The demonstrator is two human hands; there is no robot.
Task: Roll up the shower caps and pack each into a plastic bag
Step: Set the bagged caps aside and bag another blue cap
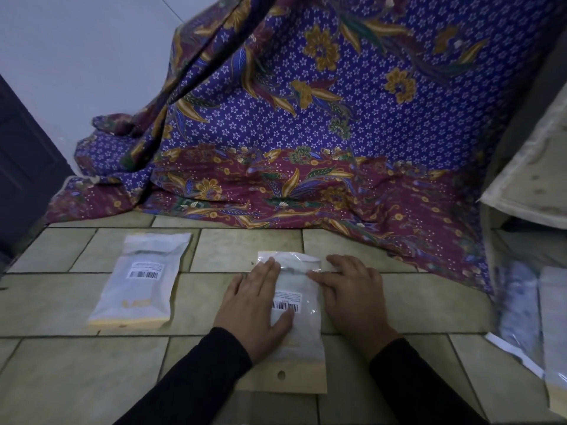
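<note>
A clear plastic bag (302, 342) with a barcode label and a tan header strip lies flat on the tiled floor in front of me, its flap end pointing away. My left hand (253, 308) lies flat on the bag's left side, fingers straight, thumb over the barcode. My right hand (352, 294) presses flat on the bag's right edge, fingertips at the folded flap. The bag holds something pale; its contents are hard to make out. A second bag (141, 279), filled and labelled, lies on the floor to the left.
A purple and maroon patterned cloth (306, 133) hangs and spreads over the floor behind the bags. More plastic bags and patterned material (521, 311) lie at the right edge, blurred. A pale board (527, 179) leans at the right. A dark door stands at far left.
</note>
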